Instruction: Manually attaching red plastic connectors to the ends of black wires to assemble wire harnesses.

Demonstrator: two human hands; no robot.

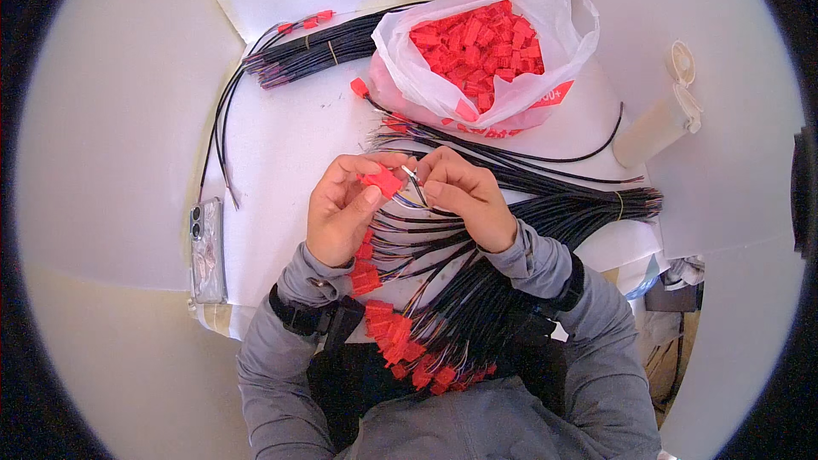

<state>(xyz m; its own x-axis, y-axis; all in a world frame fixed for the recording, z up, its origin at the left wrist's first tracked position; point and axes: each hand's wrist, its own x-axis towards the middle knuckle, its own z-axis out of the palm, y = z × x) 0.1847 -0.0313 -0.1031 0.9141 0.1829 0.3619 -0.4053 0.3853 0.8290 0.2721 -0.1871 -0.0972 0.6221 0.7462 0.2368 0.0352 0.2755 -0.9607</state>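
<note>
Already, many smooth black cables (464, 311) wear boxy red plugs (392, 332); a tied bundle (319, 55) shows bare ends, and loose plugs (477, 47) fill the thin, crinkly bag (562, 34). Over the counter (281, 132), the left hand (336, 209) pinches one plug (381, 181); the right hand (469, 192) pinches its thin wires (411, 202), maybe not all in.

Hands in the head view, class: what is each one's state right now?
Left hand: closed, holding a red plug.
Right hand: closed, pinching thin wires.

The left fingers (361, 204) pinch a red connector (383, 181).
</note>
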